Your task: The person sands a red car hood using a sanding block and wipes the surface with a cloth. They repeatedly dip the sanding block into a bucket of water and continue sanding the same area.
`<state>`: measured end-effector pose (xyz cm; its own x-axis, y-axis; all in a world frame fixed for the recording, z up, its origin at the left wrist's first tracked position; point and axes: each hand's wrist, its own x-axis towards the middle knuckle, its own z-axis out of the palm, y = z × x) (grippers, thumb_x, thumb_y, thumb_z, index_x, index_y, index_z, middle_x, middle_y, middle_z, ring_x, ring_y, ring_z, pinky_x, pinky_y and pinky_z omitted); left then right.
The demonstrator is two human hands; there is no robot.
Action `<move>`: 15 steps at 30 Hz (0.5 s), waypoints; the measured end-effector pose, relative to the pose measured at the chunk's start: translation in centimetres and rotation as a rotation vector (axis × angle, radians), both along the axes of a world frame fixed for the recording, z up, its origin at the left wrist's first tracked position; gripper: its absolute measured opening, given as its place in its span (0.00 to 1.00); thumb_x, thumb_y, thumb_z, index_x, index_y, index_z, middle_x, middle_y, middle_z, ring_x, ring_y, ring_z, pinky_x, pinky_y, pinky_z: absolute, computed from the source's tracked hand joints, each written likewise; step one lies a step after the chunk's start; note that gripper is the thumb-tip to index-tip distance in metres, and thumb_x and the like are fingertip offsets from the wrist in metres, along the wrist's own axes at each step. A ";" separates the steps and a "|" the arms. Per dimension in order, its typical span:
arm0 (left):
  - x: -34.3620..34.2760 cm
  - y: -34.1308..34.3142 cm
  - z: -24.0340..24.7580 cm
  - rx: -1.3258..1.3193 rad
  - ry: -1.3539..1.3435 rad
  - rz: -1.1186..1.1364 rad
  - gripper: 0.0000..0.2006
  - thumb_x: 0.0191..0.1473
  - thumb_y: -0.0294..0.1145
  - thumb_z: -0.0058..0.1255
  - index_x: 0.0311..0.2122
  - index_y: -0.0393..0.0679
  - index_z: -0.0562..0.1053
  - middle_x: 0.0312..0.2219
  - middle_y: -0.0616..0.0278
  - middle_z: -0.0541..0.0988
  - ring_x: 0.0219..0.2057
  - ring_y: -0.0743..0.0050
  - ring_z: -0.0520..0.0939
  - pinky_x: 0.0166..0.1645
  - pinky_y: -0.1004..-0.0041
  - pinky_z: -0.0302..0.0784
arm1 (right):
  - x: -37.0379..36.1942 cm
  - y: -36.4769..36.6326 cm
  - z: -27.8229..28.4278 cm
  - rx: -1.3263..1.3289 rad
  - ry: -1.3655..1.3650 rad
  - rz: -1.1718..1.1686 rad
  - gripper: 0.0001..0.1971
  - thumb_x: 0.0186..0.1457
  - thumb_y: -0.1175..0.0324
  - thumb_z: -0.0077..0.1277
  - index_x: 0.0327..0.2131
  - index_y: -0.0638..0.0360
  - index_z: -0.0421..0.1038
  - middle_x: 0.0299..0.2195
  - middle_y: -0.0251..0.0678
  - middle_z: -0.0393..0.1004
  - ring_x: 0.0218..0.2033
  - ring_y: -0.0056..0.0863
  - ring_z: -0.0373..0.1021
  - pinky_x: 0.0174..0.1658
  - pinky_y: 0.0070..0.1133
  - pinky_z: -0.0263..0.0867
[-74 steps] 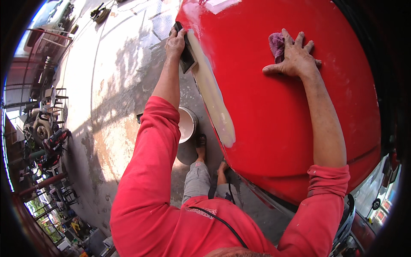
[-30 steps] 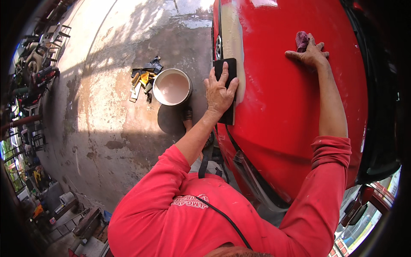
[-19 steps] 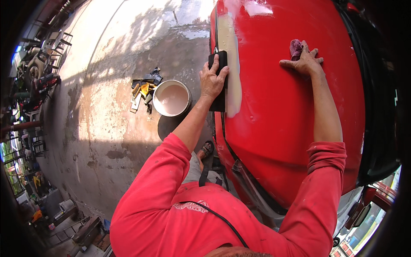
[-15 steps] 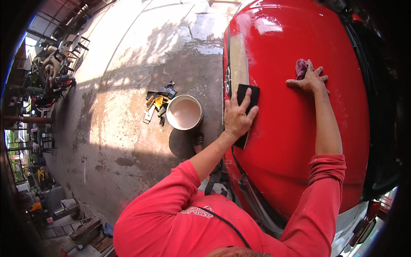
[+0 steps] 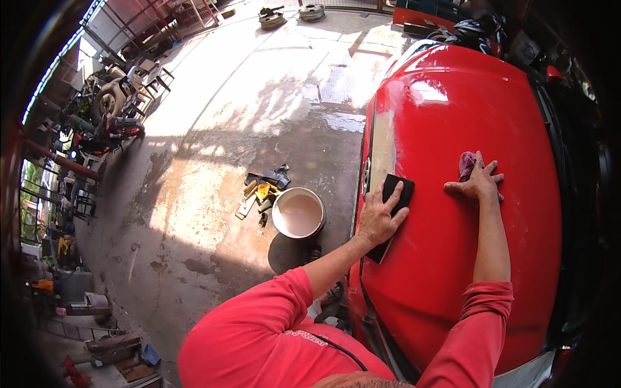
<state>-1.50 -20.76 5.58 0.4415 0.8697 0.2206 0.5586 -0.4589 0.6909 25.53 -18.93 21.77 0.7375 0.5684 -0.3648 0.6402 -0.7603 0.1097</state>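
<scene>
On the glossy red car hood (image 5: 479, 258), my left hand (image 5: 378, 220) rests over a long black sanding block (image 5: 400, 189), near the hood's front edge. Its fingers lie over the block and the thumb reaches to the right side. Beside it, along that edge, runs a beige bare patch (image 5: 384, 139) in the paint. Farther right, my right hand (image 5: 482, 183) presses flat on the hood with fingers spread. A crumpled purple cloth (image 5: 466, 165) sticks out by its forefinger, partly hidden under the hand.
Left of the car, a white bucket (image 5: 299, 213) of cloudy pinkish liquid stands on the stained concrete floor (image 5: 213, 265). Next to it lies a pile of small blocks and black scraps (image 5: 262, 189). Chairs (image 5: 147, 76), a tire (image 5: 108, 100) and clutter line the left side.
The whole view has shifted, so the car, bucket and hands sit lower in the picture. My left hand stays on the sanding block, my right hand stays spread by the cloth.
</scene>
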 end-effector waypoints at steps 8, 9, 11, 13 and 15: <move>-2.7 16.9 -6.0 -0.032 -0.079 0.098 0.36 0.64 0.59 0.52 0.73 0.56 0.67 0.65 0.32 0.68 0.60 0.32 0.73 0.65 0.48 0.69 | -1.4 2.1 -0.4 -0.002 0.010 0.042 0.85 0.22 0.29 0.78 0.79 0.33 0.28 0.79 0.53 0.26 0.77 0.70 0.31 0.62 0.76 0.56; -3.2 20.0 -6.7 -0.119 -0.051 0.162 0.36 0.65 0.59 0.50 0.73 0.53 0.66 0.64 0.32 0.69 0.59 0.31 0.73 0.63 0.48 0.71 | -2.1 3.1 -0.2 0.008 0.014 0.068 0.85 0.22 0.29 0.79 0.79 0.33 0.29 0.79 0.53 0.26 0.77 0.70 0.31 0.62 0.76 0.56; 1.9 16.5 -3.0 -0.258 0.064 0.303 0.36 0.66 0.60 0.47 0.73 0.54 0.65 0.63 0.32 0.70 0.59 0.28 0.72 0.62 0.48 0.71 | 0.0 1.8 -0.6 -0.032 -0.032 0.015 0.86 0.20 0.29 0.79 0.79 0.32 0.29 0.79 0.53 0.26 0.77 0.70 0.32 0.62 0.76 0.57; 2.7 10.1 -0.7 -0.072 0.047 0.141 0.36 0.64 0.59 0.53 0.74 0.61 0.65 0.67 0.31 0.64 0.60 0.28 0.72 0.66 0.45 0.69 | 0.7 1.2 -0.8 -0.037 -0.028 -0.008 0.86 0.20 0.30 0.80 0.79 0.32 0.28 0.79 0.54 0.26 0.77 0.71 0.32 0.61 0.77 0.56; 1.7 4.7 -0.1 0.132 -0.026 -0.125 0.37 0.63 0.57 0.56 0.75 0.62 0.63 0.70 0.30 0.60 0.60 0.30 0.72 0.67 0.46 0.68 | 0.9 0.8 -0.5 -0.049 -0.025 -0.014 0.87 0.20 0.30 0.80 0.78 0.31 0.27 0.79 0.54 0.28 0.76 0.72 0.32 0.60 0.78 0.55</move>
